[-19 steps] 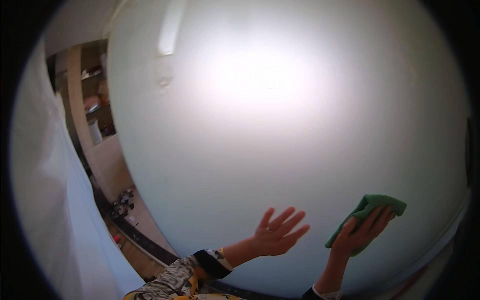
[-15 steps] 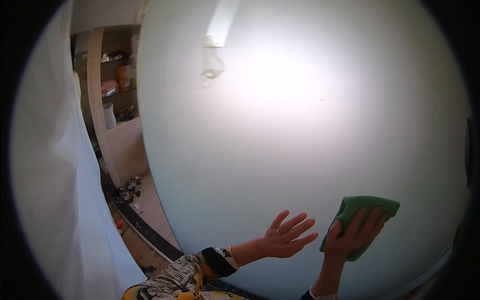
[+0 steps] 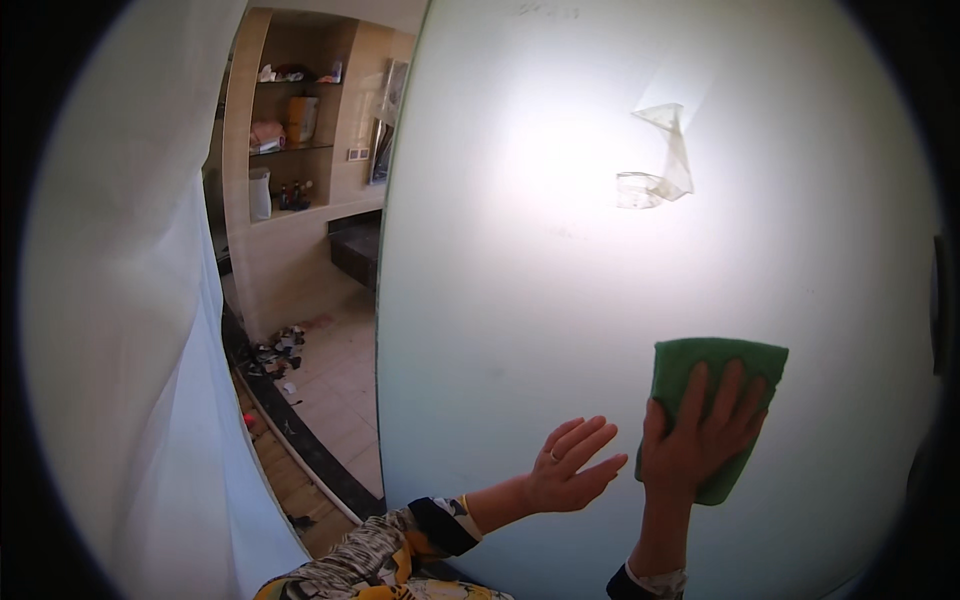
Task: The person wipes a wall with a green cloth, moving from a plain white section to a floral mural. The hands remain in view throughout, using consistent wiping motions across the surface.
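A folded green cloth [image 3: 720,352] lies against a large frosted glass panel [image 3: 520,300]. Over the cloth my right hand [image 3: 690,440] is pressed, fingers spread, holding it to the glass. To the left of it my left hand [image 3: 575,468] is held up near the panel with nothing in it, its fingers extended and a ring on one. Whether that hand touches the glass, I cannot tell. Higher on the panel a strip of clear, crumpled tape [image 3: 676,160] hangs partly loose.
Left of the panel's edge, a wall unit [image 3: 290,215] has shelves with assorted items. A dark ledge [image 3: 355,250] juts out beside it. Small scraps [image 3: 280,352] litter the tiled floor [image 3: 335,400]. A pale, translucent curtain or sheet [image 3: 130,350] hangs at far left.
The view has swung left, so the panel's edge and the tape appear farther right and more of the room shows. My right hand and the cloth sit slightly higher in the picture, more upright.
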